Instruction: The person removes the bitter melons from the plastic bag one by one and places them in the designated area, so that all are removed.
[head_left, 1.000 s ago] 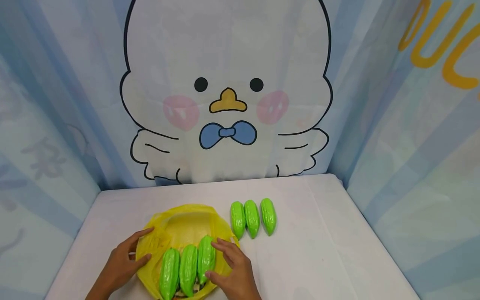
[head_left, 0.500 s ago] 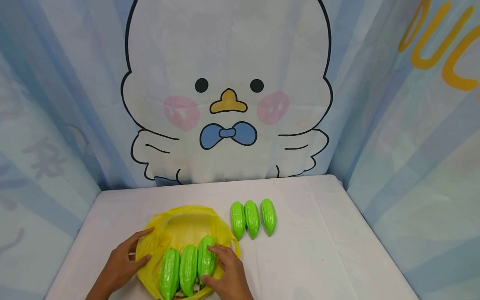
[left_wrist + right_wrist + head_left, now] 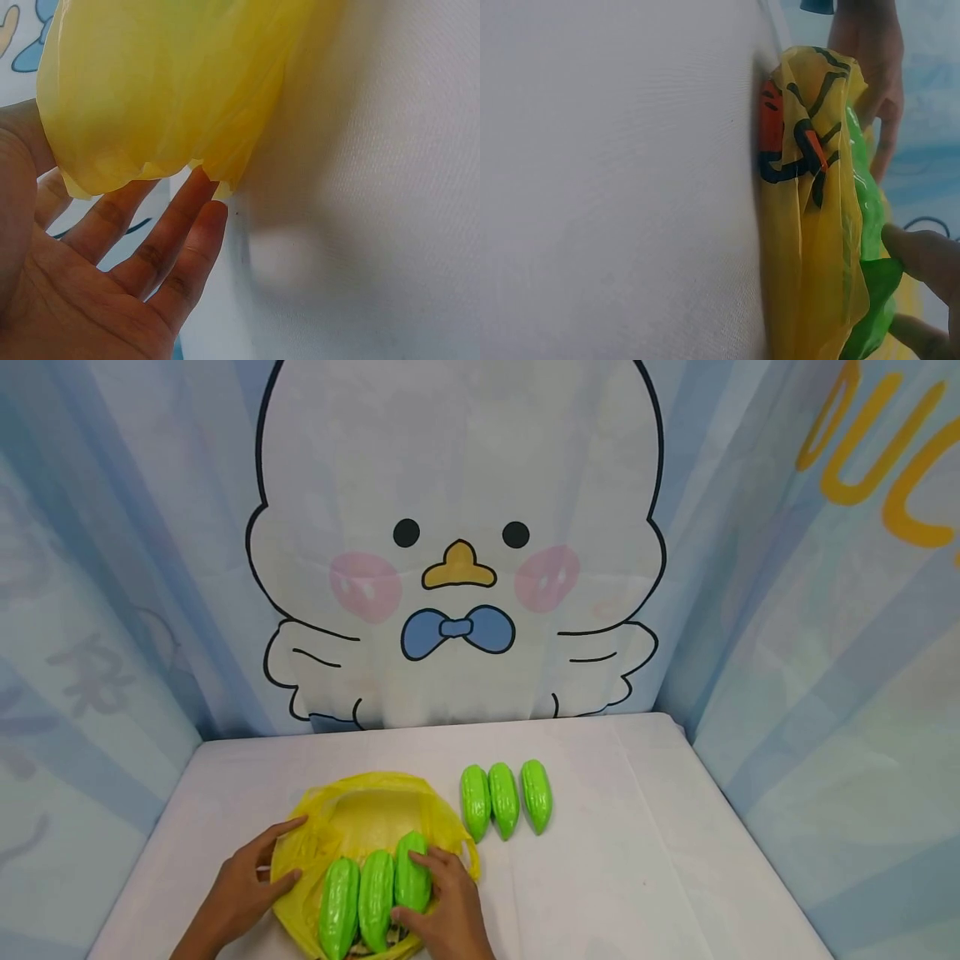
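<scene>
Near the front left of the table lies a thin yellow plastic bag (image 3: 375, 783), its mouth spread wide. Inside it are three glossy green bitter-melon-shaped pieces, a left one (image 3: 339, 906), a middle one (image 3: 377, 897) and a right one (image 3: 411, 877). My left hand (image 3: 243, 889) rests against the bag's left edge, thumb and forefinger apart; its fingers (image 3: 154, 251) look loosely extended at the plastic. With thumb and fingers, my right hand (image 3: 453, 910) grips the right green piece, whose lower end shows beside the thumb (image 3: 911, 251).
Beyond the bag's right side three more green pieces, a left one (image 3: 476, 802), a middle one (image 3: 505, 800) and a right one (image 3: 536, 797), lie in a row on the white-covered table (image 3: 600, 877). A printed cloth backdrop (image 3: 457, 468) stands behind.
My right hand has moved left, from beside the right green piece in the bag onto it, and now grips it. My left hand stays at the bag's edge.
</scene>
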Motion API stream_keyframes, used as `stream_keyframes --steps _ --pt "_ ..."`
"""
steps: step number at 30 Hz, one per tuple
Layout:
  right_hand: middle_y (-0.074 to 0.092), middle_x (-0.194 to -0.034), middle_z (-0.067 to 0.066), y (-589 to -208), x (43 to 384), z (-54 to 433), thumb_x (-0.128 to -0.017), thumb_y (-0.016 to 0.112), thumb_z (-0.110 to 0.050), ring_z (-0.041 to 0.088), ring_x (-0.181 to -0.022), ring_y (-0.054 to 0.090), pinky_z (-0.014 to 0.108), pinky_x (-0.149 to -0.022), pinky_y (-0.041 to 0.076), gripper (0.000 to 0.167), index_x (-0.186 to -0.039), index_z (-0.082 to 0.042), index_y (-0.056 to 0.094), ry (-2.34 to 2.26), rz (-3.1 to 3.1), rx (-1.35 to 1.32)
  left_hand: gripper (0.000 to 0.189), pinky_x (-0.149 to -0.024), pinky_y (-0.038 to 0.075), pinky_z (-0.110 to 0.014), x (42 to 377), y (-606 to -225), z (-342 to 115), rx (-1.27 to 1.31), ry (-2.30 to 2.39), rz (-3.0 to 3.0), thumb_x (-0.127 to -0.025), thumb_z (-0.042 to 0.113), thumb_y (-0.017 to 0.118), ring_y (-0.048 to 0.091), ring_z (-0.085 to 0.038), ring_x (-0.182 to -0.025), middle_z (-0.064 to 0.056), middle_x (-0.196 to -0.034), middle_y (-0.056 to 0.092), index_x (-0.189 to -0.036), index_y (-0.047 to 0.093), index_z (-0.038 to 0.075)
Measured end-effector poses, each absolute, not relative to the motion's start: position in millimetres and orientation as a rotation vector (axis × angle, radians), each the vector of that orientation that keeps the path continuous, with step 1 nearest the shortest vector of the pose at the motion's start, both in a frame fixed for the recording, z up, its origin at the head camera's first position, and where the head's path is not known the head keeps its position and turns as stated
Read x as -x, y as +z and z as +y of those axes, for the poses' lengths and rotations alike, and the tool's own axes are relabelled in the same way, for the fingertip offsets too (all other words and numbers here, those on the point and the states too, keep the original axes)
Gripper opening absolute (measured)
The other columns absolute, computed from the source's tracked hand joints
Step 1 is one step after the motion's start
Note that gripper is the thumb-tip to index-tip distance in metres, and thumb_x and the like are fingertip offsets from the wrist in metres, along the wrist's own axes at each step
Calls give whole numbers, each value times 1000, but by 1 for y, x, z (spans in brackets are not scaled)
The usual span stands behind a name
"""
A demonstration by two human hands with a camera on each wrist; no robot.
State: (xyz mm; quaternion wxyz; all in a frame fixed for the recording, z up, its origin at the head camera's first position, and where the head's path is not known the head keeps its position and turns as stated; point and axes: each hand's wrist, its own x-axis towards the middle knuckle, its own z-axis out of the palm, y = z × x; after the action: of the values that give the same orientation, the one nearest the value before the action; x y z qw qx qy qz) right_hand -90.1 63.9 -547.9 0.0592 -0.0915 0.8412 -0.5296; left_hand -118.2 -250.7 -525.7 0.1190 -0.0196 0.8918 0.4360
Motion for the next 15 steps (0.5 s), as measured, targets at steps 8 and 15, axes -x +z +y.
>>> stream_keyframes --steps 8,15 --pt "58 -149 18 -547 91 66 -80 94 -26 45 -137 57 58 -108 54 67 -142 -23 68 -1548 2570 300 76 -92 65 -46 118 -527 -252 57 1261 2615 -96 29 80 71 -36 -118 -34 -160 45 -162 45 17" --pt "57 -151 17 -545 91 67 -81 91 -13 46 -139 55 51 -103 60 63 -139 -25 70 -1630 2481 240 76 -91 66 -45 119 -526 -251 66 1263 2613 -95 29 81 71 -34 -116 -35 -158 48 -161 45 17"
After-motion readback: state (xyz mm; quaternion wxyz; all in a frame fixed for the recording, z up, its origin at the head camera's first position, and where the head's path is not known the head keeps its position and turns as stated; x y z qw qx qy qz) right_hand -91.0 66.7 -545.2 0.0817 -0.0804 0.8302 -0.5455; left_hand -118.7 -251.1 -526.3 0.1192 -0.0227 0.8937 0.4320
